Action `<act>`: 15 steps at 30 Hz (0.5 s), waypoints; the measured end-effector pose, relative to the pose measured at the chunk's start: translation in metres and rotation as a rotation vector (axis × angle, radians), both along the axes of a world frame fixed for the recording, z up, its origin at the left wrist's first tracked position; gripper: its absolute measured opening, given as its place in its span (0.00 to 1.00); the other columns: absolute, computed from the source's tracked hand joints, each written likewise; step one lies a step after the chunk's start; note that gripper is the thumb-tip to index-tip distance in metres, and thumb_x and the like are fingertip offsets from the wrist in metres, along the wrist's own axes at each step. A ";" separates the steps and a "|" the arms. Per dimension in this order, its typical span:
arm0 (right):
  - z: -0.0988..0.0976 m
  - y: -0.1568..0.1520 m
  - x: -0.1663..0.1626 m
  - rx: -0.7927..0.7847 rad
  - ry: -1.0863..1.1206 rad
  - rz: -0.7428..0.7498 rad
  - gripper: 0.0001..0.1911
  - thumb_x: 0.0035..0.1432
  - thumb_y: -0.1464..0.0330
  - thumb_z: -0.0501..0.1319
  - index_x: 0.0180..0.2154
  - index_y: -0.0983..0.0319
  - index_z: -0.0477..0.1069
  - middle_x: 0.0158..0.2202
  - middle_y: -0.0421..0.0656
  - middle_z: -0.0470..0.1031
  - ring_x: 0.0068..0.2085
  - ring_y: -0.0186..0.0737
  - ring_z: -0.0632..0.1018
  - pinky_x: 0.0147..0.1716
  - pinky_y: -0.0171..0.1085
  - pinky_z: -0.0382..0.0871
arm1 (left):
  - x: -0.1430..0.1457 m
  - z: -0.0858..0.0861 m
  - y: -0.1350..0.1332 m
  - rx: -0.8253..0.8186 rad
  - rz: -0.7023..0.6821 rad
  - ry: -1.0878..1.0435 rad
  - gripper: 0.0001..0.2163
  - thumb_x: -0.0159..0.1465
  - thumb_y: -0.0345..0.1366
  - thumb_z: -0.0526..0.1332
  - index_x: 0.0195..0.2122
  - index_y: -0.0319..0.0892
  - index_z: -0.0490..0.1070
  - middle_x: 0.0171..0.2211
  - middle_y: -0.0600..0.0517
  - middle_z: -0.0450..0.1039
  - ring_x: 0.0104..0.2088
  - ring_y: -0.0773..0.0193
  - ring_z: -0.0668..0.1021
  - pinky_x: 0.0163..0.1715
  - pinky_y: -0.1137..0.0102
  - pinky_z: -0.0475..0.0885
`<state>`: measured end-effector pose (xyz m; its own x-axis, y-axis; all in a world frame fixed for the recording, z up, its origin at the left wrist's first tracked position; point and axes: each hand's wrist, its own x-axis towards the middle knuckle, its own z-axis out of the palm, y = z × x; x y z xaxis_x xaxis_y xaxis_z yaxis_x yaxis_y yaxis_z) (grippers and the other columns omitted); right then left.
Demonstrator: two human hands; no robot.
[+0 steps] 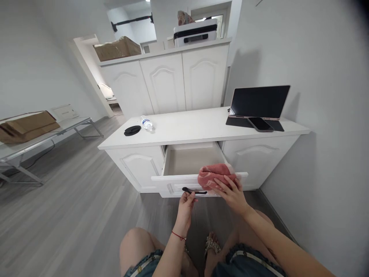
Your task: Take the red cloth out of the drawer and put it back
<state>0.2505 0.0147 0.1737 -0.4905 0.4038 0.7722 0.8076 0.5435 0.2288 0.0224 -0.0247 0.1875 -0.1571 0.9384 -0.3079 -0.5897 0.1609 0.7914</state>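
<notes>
A white drawer [173, 179] of the low cabinet stands pulled out, its inside bare. My left hand [186, 204] grips the drawer's black handle [198, 191] at its left end. My right hand [230, 192] holds a folded pink cloth [215, 172] over the drawer's front edge, at the right side. I am crouched in front of the cabinet, with my knees at the bottom of the view.
On the cabinet top [190, 129] lie a water bottle [147, 123], a black round lid [132, 130], a tablet on a stand [258, 102] and a phone [260, 124]. A folding table [57, 129] with a cardboard box [27, 126] stands left. A wall is close on the right.
</notes>
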 end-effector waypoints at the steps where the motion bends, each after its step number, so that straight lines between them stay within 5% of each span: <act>1: -0.007 0.000 0.006 0.020 0.018 -0.032 0.26 0.64 0.76 0.59 0.57 0.44 0.76 0.53 0.39 0.82 0.67 0.44 0.64 0.69 0.50 0.47 | 0.000 0.000 0.000 -0.003 0.000 0.001 0.26 0.37 0.50 0.82 0.23 0.43 0.68 0.26 0.59 0.68 0.27 0.71 0.71 0.36 0.72 0.67; 7: -0.055 -0.003 0.019 0.140 0.271 -0.199 0.19 0.63 0.75 0.62 0.45 0.44 0.82 0.50 0.45 0.75 0.59 0.49 0.68 0.58 0.52 0.66 | 0.000 0.005 -0.004 -0.034 -0.023 0.018 0.27 0.39 0.51 0.81 0.23 0.44 0.65 0.24 0.60 0.65 0.27 0.71 0.73 0.36 0.72 0.66; 15: -0.098 -0.020 -0.046 -0.084 0.801 -0.388 0.13 0.66 0.65 0.57 0.48 0.61 0.74 0.54 0.54 0.61 0.56 0.55 0.66 0.53 0.59 0.70 | 0.006 0.005 -0.014 -0.040 0.011 -0.096 0.26 0.39 0.47 0.82 0.27 0.44 0.66 0.26 0.61 0.68 0.28 0.72 0.75 0.40 0.71 0.70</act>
<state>0.2043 -0.0057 0.0757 0.3663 0.4994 0.7851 0.8388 0.1881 -0.5110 0.0283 -0.0387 0.1924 -0.1353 0.9234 -0.3592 -0.6646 0.1843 0.7241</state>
